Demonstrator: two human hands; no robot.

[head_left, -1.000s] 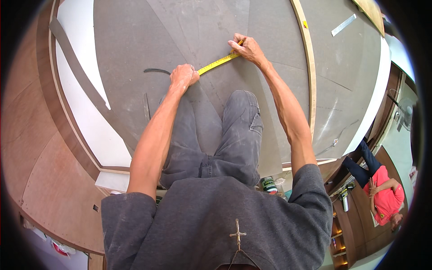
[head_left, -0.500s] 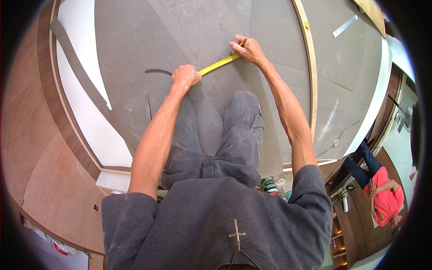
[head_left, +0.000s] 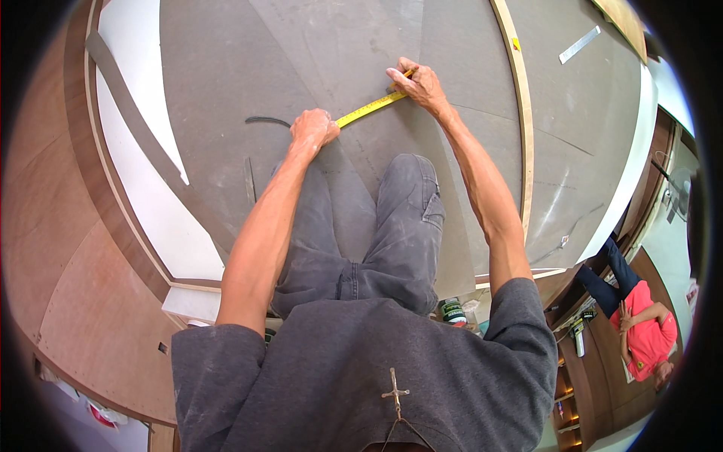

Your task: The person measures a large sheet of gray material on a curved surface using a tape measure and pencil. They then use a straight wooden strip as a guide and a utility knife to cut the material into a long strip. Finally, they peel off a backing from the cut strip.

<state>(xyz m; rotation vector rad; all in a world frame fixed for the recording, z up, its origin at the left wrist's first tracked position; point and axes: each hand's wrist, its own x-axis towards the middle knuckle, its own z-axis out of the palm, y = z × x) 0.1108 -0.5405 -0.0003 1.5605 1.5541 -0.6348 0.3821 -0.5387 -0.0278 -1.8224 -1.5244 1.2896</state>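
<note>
At the near edge of the view, a silver-coloured cross-shaped metal pendant point(head_left: 395, 393) hangs over a dark grey cloth T-shirt point(head_left: 324, 354); dusty grey cargo trousers point(head_left: 407, 226) lie just beyond. Past the knees, a yellow tape-measure blade with dark markings point(head_left: 370, 108) runs taut between the hands, over a broad grey-brown flat board point(head_left: 226, 60). Its lower-left end enters the left hand point(head_left: 314, 129), which is clenched on it; whatever else the fist encloses is hidden. Its upper-right end is grasped by the right hand point(head_left: 418, 84), set slightly farther out, with a slim yellow-orange stick point(head_left: 410, 73) also held at the fingers. A thin curved black strip point(head_left: 265, 119) extends leftward from beside the left hand; whether it joins the tape cannot be told. Right of the right hand, well apart, lies a long pale wooden batten point(head_left: 522, 113), and beyond that a flat silver-grey strip point(head_left: 580, 45). Farthest off, at the right, are a person in a coral-red shirt point(head_left: 648, 320) and a grey round fan point(head_left: 680, 188).
</note>
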